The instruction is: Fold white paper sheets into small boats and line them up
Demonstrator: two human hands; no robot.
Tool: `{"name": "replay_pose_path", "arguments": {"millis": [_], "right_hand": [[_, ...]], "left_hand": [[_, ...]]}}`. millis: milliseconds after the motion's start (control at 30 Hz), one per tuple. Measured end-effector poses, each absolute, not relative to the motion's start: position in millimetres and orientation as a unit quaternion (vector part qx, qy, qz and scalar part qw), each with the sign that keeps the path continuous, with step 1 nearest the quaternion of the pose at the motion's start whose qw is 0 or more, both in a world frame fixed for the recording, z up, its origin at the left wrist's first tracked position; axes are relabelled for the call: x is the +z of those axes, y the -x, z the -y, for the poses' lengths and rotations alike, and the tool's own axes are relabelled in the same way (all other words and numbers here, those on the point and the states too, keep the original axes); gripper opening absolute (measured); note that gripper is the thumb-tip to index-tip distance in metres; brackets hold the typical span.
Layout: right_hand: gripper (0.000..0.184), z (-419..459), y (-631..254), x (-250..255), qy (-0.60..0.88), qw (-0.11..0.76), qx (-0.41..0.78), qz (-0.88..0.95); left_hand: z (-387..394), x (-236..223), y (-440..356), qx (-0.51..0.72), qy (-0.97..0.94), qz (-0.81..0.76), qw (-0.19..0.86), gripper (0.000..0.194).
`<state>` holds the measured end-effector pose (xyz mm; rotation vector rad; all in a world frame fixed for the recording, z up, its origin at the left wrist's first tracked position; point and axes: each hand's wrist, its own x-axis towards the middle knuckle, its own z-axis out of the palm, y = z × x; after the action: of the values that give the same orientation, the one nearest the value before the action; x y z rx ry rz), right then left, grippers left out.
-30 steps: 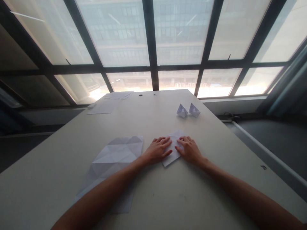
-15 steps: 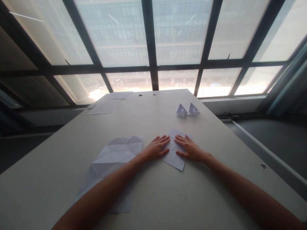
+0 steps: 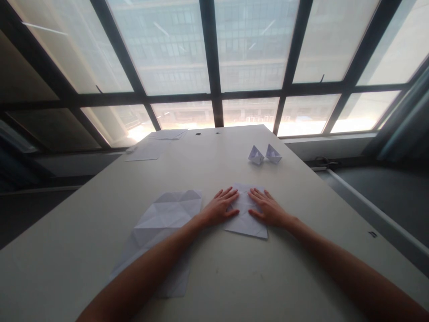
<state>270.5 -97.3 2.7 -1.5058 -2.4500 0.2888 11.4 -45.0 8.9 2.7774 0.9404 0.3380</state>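
Note:
A folded sheet of white paper (image 3: pixel 244 220) lies flat on the table in front of me. My left hand (image 3: pixel 220 207) rests on its left side, palm down with the fingers stretched out. On its right side lies my right hand (image 3: pixel 268 209), also open and flat. Part of the paper shows between the two hands; the rest is under the fingers. A larger creased sheet of paper (image 3: pixel 167 210) is spread to the left, partly covered by my left forearm.
Two folded paper boats (image 3: pixel 256 155) stand side by side farther back on the white table (image 3: pixel 214 165). Several flat sheets of paper (image 3: pixel 144 153) lie at the far left. Behind the table are large windows (image 3: pixel 251 44), with a curtain (image 3: pixel 402 120) at the right.
The folded paper has turned under my hands, so its near edge now runs more level. My right hand has shifted slightly to the right. The whole view has moved a little.

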Motion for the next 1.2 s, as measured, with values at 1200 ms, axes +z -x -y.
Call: {"name": "replay_pose_path", "arguments": {"millis": [1200], "right_hand": [[0.055, 89.7, -253.3, -3.1, 0.504, 0.520, 0.382, 0.573]], "left_hand": [[46.1, 11.7, -19.5, 0.428, -0.809, -0.364, 0.170, 0.033]]}}
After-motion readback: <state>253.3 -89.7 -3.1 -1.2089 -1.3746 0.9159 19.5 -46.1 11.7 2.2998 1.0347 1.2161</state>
